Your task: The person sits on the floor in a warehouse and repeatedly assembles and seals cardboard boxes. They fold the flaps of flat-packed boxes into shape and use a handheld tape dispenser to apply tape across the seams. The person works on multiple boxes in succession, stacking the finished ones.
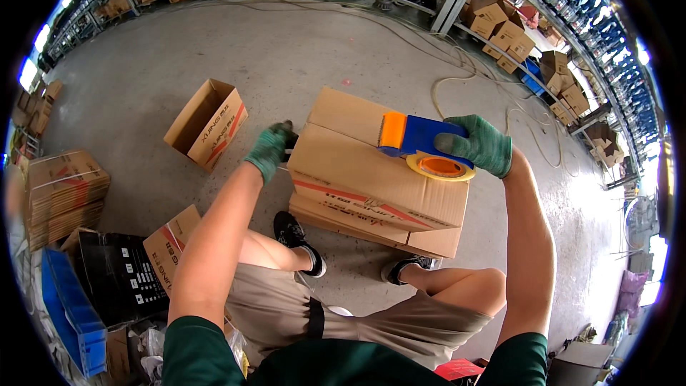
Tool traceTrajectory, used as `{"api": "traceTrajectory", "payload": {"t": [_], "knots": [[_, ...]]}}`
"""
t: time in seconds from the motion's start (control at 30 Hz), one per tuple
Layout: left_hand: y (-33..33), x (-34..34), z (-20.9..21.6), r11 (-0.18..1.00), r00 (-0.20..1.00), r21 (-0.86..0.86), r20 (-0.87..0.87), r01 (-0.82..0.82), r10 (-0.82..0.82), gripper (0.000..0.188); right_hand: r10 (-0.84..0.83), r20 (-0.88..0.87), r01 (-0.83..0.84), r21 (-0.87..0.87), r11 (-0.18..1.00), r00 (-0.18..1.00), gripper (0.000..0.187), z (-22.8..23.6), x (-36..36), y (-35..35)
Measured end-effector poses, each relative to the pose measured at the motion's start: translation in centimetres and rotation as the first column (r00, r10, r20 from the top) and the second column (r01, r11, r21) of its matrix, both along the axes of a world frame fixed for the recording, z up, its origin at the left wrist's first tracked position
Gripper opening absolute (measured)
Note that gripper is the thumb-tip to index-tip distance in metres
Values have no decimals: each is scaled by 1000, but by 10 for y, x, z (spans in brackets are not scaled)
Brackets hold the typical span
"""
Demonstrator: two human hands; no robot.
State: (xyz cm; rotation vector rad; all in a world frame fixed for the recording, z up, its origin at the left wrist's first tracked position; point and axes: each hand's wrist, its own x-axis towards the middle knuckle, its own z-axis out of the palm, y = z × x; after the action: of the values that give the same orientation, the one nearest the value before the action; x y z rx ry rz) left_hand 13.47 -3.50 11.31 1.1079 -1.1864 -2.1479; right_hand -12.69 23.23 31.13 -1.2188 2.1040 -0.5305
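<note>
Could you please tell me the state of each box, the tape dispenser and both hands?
Cardboard box: flaps closed.
Tape dispenser: pressed on the box top.
Right hand: gripping the dispenser.
Left hand: steadying the box's side.
Open box: on its side, empty.

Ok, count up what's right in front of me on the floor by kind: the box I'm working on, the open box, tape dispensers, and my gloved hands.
Closed cardboard box: 1
Open empty cardboard box: 1
Blue and orange tape dispenser: 1
Green-gloved hands: 2, left hand and right hand
Total: 5
</note>
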Motion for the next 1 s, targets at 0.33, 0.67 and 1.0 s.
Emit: {"api": "traceTrajectory", "payload": {"t": [0.33, 0.67, 1.0], "knots": [[12, -17, 63, 176, 933, -926, 301, 335, -196, 83, 61, -53, -59, 41, 997, 997, 60, -1, -5, -3], [30, -14, 106, -244, 674, -691, 721, 681, -160, 105, -71, -52, 81, 228, 970, 996, 69, 48, -40, 84], [41, -20, 123, -429, 552, -505, 834, 749, -18, 84, -62, -324, 211, 447, 869, 944, 65, 15, -90, 158]]}}
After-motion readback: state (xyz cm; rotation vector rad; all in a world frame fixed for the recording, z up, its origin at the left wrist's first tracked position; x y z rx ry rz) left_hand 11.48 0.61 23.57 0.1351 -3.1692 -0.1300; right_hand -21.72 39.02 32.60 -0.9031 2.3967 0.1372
